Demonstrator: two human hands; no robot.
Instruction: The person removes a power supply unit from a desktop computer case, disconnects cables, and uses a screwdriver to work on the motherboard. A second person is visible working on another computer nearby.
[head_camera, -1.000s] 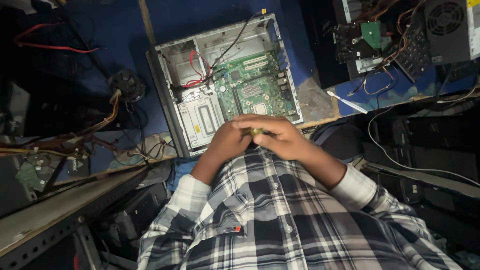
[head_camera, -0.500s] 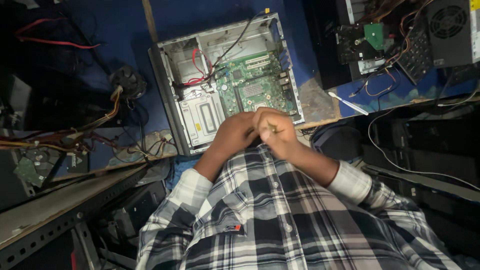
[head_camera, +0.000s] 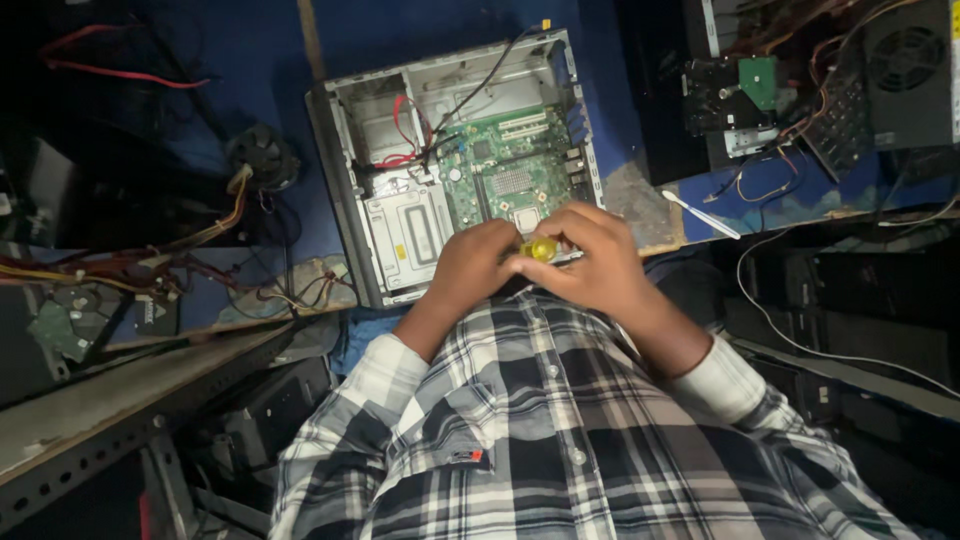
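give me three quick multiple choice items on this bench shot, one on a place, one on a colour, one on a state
1. Where do both hands meet?
A. over the near edge of the open computer case
B. at the fan on the left
C. by the keyboard at far right

2. What colour is the small handle between the hands?
A. red
B. yellow
C. white

3. In what state is the computer case?
A. shut with its side panel on
B. open, its board showing
C. standing upright

Answers:
1 A: the left hand and right hand come together at the near edge of the computer case.
2 B: the handle is clear yellow.
3 B: the green board and red wires lie exposed inside.
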